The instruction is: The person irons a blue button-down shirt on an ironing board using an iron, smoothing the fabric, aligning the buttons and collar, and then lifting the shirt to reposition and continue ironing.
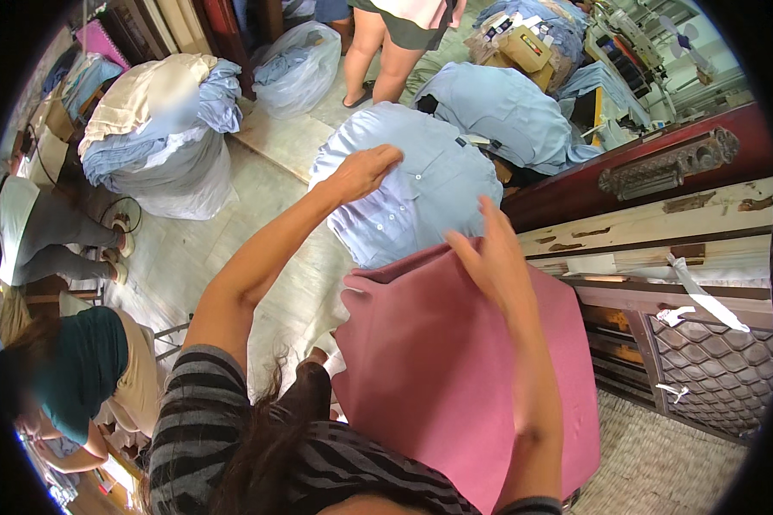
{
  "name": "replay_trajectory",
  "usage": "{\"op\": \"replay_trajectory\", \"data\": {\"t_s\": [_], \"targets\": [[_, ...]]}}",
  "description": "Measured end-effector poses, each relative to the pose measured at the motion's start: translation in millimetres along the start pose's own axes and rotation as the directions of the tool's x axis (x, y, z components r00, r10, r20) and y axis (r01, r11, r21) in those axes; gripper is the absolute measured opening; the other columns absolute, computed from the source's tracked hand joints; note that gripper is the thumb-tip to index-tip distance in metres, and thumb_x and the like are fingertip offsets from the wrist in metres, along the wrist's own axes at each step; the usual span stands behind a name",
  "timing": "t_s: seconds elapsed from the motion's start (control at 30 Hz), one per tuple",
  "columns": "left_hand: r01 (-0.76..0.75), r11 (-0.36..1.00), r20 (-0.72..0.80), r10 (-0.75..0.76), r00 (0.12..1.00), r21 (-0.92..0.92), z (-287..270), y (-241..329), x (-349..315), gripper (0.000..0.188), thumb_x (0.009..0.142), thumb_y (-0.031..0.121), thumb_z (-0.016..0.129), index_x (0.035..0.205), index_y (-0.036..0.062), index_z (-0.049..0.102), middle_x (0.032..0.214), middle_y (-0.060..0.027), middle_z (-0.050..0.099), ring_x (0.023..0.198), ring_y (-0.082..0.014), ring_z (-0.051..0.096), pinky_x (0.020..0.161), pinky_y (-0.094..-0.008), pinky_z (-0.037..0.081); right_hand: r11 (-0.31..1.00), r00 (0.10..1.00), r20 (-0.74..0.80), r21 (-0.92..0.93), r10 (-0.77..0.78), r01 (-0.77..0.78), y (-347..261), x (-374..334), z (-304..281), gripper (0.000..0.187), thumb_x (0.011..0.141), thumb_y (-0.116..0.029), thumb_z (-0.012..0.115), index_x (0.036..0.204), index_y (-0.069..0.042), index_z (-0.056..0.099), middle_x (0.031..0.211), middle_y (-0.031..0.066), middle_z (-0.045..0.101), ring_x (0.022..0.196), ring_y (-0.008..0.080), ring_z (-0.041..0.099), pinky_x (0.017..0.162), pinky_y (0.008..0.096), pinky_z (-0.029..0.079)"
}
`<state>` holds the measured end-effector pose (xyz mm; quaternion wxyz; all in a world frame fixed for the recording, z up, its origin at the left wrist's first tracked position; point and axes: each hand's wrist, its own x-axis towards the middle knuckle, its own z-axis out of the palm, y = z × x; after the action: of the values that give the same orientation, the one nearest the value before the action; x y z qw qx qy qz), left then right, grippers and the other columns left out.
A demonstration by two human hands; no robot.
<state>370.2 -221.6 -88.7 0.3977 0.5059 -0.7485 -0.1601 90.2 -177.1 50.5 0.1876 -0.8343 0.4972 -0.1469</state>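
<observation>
My left hand (368, 174), its fingers curled together, is over a light blue shirt (442, 163) that lies on a rounded pile of shirts. Whatever those fingers may hold is hidden. White buttons run down a paler blue shirt front (381, 215) just below that hand. My right hand (500, 262) is slightly blurred, with thumb and fingers apart and nothing visible in them. It hovers over the far edge of a pink-red covered surface (455, 369), close to the pile's near right side.
More blue garments are heaped in a second bundle (498, 112) behind the pile and in a wrapped bundle (176, 163) at the left. A clear plastic bag (299, 73) stands behind. People are nearby at the left and far side. A metal grille (717, 360) is at the right.
</observation>
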Motion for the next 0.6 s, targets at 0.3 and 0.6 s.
{"op": "replay_trajectory", "data": {"t_s": [0.3,0.6], "targets": [[-0.323,0.913,-0.273,0.386,0.881,0.25,-105.5,103.7,99.0,0.014,0.095,0.012,0.06,0.108,0.008,0.061,0.1,-0.0178,0.064,0.09,-0.0396,0.064,0.073,-0.0459,0.051,0.977,0.984,-0.05,-0.121,0.171,-0.175,47.0,91.4,6.9,0.034,0.082,-0.014,0.063,0.112,0.002,0.068,0.109,0.027,0.069,0.102,0.0441,0.067,0.09,0.048,0.053],[0.01,0.841,-0.271,0.163,0.949,0.541,-154.9,158.1,-5.3,0.046,0.068,0.0,0.065,0.114,0.0057,0.067,0.102,-0.0173,0.069,0.094,-0.037,0.068,0.081,-0.0456,0.056,0.903,0.764,-0.505,-0.079,-0.402,0.422,-8.9,-5.6,-194.5,0.033,0.097,-0.009,0.051,0.126,-0.002,0.063,0.124,0.0095,0.064,0.114,0.0208,0.058,0.103,0.0338,0.042]]}}
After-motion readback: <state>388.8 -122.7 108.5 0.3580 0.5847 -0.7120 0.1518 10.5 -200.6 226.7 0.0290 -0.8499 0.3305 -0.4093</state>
